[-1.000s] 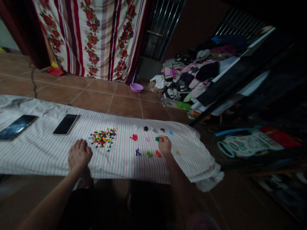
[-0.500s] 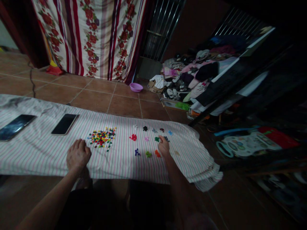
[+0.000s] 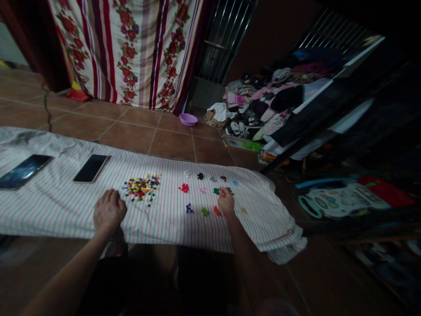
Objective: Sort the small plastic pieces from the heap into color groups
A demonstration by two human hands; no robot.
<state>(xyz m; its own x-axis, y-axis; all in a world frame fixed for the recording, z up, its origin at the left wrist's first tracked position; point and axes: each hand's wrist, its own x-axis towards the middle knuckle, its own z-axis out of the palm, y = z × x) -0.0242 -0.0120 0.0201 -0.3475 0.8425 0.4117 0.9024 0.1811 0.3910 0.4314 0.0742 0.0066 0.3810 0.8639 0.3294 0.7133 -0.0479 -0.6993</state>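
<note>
My left hand [image 3: 110, 210] lies palm down on the striped cloth [image 3: 164, 226], its fingers loosely out and close together. Just beyond its fingers is a spread of mixed, many-coloured small pieces [image 3: 142, 188]. My right hand [image 3: 226, 202] is closed in a pinch beside the dark green pieces [image 3: 216, 191]; what its fingertips hold, if anything, is too small to make out. Small same-coloured groups lie around it: orange pieces [image 3: 217, 210], lime green pieces [image 3: 204, 211], pink pieces [image 3: 202, 190], red pieces [image 3: 184, 188], dark blue pieces [image 3: 188, 208] and black pieces [image 3: 200, 176].
Two phones, a larger one [image 3: 24, 171] and a smaller one [image 3: 91, 168], lie on the cloth at left. Beyond on the tiled floor are a purple basin [image 3: 188, 120], a floral curtain [image 3: 128, 57] and a clothes heap [image 3: 256, 98]. A metal-grilled door [image 3: 223, 41] stands behind.
The whole view has shifted slightly. My right hand stays beside the dark green pieces, its fingers changed a little in pose. My left hand keeps its place on the cloth.
</note>
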